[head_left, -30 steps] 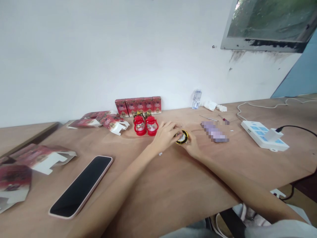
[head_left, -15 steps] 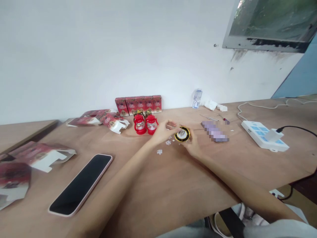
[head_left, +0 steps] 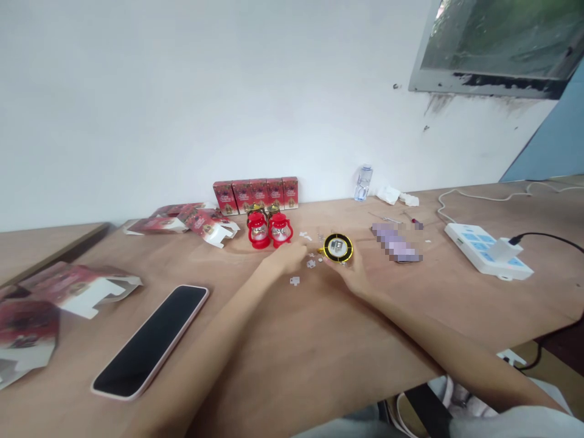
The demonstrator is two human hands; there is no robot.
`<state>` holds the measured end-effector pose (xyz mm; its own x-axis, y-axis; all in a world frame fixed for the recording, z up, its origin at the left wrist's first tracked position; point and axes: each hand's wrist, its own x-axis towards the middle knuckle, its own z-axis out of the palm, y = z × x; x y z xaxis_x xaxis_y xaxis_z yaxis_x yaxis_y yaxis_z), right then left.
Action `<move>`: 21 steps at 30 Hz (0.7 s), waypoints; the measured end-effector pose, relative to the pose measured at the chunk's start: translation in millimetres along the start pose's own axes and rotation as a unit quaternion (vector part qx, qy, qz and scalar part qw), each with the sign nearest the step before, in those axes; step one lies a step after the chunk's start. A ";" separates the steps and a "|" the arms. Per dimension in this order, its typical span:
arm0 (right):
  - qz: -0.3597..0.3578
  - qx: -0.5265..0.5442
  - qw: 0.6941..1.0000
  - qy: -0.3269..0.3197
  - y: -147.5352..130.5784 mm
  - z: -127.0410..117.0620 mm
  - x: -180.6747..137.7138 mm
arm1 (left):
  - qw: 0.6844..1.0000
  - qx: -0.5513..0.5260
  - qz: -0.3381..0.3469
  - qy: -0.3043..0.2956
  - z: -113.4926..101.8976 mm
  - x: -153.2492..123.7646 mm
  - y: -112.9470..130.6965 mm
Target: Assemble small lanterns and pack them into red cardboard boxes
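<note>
My right hand (head_left: 350,272) grips a round black part with a gold rim (head_left: 338,247), tilted so its inside faces me, just above the wooden table (head_left: 319,347). My left hand (head_left: 286,257) rests low on the table to its left, fingers curled together over several small white bits (head_left: 310,263); whether it pinches one is hidden. Two small red lanterns (head_left: 269,230) stand just behind the left hand.
A row of red boxes (head_left: 256,194) lines the wall, with flattened cartons (head_left: 187,221) to the left and more (head_left: 68,291) at the near left. A phone (head_left: 152,341) lies face up. A white power strip (head_left: 487,249), bottle (head_left: 362,182) and small tools (head_left: 396,218) lie right.
My left hand left the round part and dropped to the table beside the white bits. The right hand turned the part so that its inside shows.
</note>
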<state>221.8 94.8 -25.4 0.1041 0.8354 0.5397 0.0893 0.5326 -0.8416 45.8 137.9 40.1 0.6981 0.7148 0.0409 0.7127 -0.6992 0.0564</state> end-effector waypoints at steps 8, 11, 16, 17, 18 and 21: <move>0.008 0.018 1.000 -0.011 4.7 2.8 -1.7 | 0.999 0.016 0.044 -0.019 6.6 2.5 4.7; 0.002 0.011 1.000 -0.016 3.2 3.1 -1.4 | 0.999 0.015 0.034 -0.012 6.6 2.9 4.5; -0.004 0.004 1.000 -0.027 -1.0 2.7 -1.6 | 1.000 -0.006 0.008 0.016 -0.4 4.2 -2.6; -0.003 0.003 1.000 -0.029 -1.3 2.5 -1.6 | 1.000 -0.017 0.007 0.023 -5.0 4.0 -4.0; -0.002 0.002 1.000 -0.030 -1.6 2.4 -1.6 | 0.999 -0.030 0.008 0.031 -10.8 3.4 -4.8; -0.004 -0.009 0.999 -0.032 -2.0 1.7 -1.9 | 0.996 -0.070 0.012 0.062 -32.8 -1.5 -2.3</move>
<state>219.7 92.4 -24.8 0.0404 0.8380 0.5442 0.1068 0.5379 -0.8362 40.8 138.8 72.6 0.6952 0.6991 0.1672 0.6728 -0.7148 0.1911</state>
